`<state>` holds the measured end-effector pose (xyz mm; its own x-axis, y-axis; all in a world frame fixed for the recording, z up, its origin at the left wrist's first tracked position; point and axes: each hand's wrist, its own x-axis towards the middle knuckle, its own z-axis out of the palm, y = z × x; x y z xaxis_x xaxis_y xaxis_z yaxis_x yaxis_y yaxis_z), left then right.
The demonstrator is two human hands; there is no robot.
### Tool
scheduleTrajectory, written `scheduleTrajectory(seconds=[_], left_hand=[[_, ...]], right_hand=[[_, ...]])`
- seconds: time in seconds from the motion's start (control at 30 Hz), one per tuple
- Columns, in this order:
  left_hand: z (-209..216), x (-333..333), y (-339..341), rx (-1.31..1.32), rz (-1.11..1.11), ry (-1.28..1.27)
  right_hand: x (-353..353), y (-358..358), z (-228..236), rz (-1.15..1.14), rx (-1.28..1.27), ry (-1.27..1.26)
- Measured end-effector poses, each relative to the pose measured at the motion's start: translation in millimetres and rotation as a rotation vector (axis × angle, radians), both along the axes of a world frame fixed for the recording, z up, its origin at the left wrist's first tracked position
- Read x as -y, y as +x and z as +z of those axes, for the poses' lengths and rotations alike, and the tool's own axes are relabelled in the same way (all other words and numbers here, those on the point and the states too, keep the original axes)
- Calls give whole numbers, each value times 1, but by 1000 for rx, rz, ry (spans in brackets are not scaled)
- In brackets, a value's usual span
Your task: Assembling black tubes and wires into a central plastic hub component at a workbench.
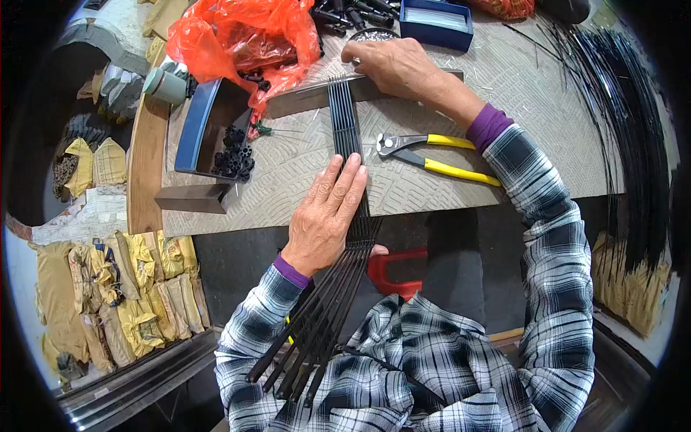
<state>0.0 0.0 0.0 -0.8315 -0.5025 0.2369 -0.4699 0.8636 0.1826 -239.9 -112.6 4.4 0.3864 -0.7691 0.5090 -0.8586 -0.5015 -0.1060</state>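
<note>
A fan of thin dark metal rods (342, 119) runs from the table toward my lap, its thicker dark ends spread out at the near side. My left hand (324, 212) lies over the rods with straight fingers on top, and its thumb tip shows beneath them on the right, so they are held between. The far rod tips rest across a long metal bar (302, 99). Beyond the bar, my right hand (396, 66) bends its fingers together at a round dish (374, 34) of small shiny pieces. Whatever is between those fingertips is hidden.
Yellow-handled end-cutting pliers (439, 153) lie right of the rods. At left stands a blue box (198, 126) with black tubular pieces (234, 160) beside it. An orange-red plastic bag (241, 43) and a dark blue box (436, 25) are behind. Many dark rods (626, 129) hang over the right edge.
</note>
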Motion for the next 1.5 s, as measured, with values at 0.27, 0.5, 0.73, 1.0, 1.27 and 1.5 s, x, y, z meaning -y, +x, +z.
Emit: scheduleTrajectory(seconds=[0.27,0.5,0.73,1.0,1.27,1.5], left_hand=[[6,-3,-2,20,-4,-2],[8,-3,-1,12,9,11],[7,-3,1,12,11,10],[4,0,4,-14,-15,-9],[0,0,6,-30,-14,-26],[1,-2,5,-15,-18,-38]], right_hand=[[1,-1,-4,95,32,-103],[5,-5,-4,250,-36,-201],[0,-7,4,139,-6,-132],[-9,-19,16,63,-167,-50],[-9,-18,14,56,-169,-55],[-12,-17,13,20,-165,-62]])
